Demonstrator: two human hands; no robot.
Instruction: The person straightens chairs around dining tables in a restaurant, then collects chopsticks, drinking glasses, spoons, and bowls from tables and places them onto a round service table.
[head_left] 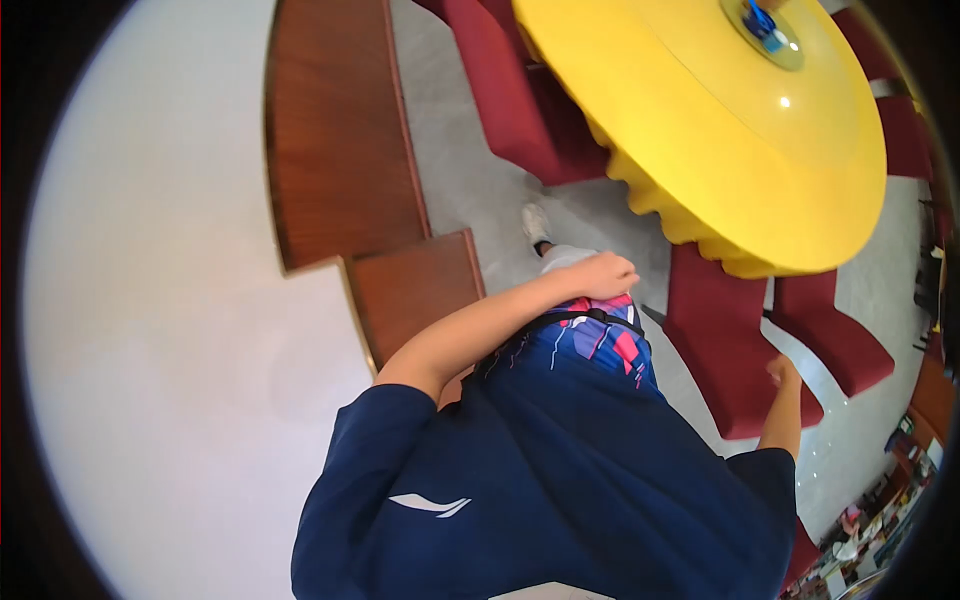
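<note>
Left hand (pixel 607 276) over shorts (pixel 605 345), right hand (pixel 784 371) near red chair (pixel 722 345).

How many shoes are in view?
1: a white shoe over the grey floor, between the dark wood furniture and the yellow-covered table. Another may be hidden behind the body.

A dark red chair (pixel 712 350) stands upright beside the yellow-draped table (pixel 700 130).

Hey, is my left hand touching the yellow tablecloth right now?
Apart. The head view shows grey floor between your left hand, in front of your shorts, and the yellow tablecloth.
</note>
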